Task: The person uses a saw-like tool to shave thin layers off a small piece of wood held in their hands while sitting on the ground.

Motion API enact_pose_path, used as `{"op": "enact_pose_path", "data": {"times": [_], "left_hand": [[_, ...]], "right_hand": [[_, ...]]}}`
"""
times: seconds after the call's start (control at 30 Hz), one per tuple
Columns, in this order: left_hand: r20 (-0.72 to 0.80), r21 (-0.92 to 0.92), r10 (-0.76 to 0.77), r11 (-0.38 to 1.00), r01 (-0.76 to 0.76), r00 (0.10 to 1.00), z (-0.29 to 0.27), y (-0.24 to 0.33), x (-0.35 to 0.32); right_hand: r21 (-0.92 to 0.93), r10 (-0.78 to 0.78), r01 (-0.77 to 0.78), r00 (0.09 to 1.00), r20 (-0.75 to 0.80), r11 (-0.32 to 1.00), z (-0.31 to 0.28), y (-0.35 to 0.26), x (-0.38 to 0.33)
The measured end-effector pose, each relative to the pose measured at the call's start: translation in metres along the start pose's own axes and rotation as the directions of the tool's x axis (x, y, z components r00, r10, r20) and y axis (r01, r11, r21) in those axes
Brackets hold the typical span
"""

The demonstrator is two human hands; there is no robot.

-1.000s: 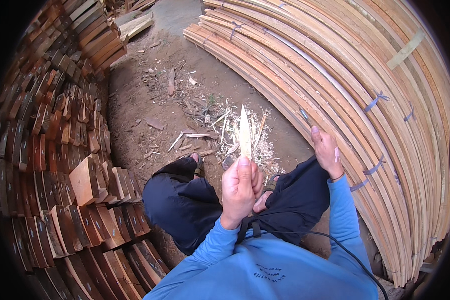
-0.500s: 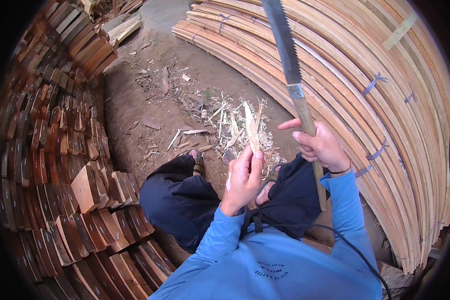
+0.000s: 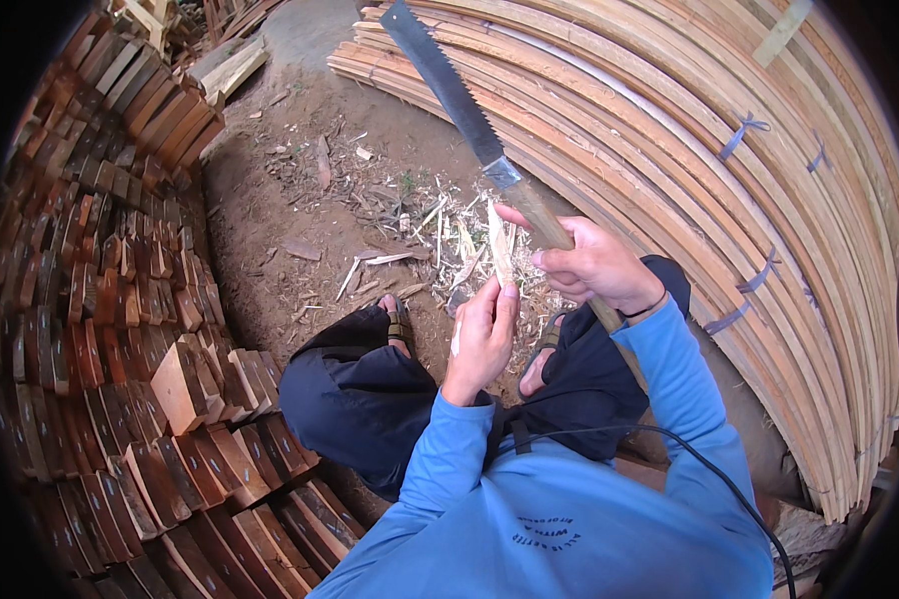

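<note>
underfoot, bare dirt floor (image 3: 300, 200) strewn with wood shavings (image 3: 440, 230), stacked planks (image 3: 729, 200) alongside.

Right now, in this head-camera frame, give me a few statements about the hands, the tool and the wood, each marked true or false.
1. The right hand closes its grip on the wooden handle of a long toothed saw blade. True.
2. The left hand is empty. False: it holds a thin pale sliver of wood upright.
3. Long pale bent wooden slats are stacked to the person's right. True.
4. The reddish-brown cut wood blocks lie on the person's right. False: they are piled on the left.
5. The dirt ground is swept clean. False: pale shavings litter it.
</note>
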State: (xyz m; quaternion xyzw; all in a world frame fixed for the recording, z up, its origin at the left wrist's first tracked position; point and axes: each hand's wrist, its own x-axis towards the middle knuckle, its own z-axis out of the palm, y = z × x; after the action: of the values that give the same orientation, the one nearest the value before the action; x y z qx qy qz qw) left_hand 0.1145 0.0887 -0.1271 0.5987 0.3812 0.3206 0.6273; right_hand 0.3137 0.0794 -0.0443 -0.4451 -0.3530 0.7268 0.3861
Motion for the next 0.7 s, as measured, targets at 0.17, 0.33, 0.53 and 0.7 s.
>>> {"op": "enact_pose_path", "data": {"times": [0.17, 0.33, 0.53, 0.7], "left_hand": [[-0.002, -0.047, -0.028, 0.999, 0.027, 1.000, 0.001, -0.004, 0.001], [-0.010, -0.030, -0.013, 0.999, 0.013, 1.000, 0.001, -0.009, 0.003], [-0.080, 0.045, 0.024, 0.999, -0.021, 0.996, -0.003, -0.020, 0.007], [-0.089, 0.022, -0.025, 0.999, 0.027, 0.996, -0.006, -0.021, 0.011]], "right_hand": [[-0.003, 0.043, -0.043, 0.999, 0.010, 0.999, -0.001, 0.008, 0.003], [-0.033, 0.126, -0.126, 0.992, -0.019, 0.991, 0.001, 0.021, -0.003], [-0.037, 0.181, -0.182, 0.983, -0.012, 0.983, -0.002, 0.041, -0.013], [0.078, 0.049, -0.042, 0.994, -0.096, 0.996, -0.032, 0.041, -0.024]]}}
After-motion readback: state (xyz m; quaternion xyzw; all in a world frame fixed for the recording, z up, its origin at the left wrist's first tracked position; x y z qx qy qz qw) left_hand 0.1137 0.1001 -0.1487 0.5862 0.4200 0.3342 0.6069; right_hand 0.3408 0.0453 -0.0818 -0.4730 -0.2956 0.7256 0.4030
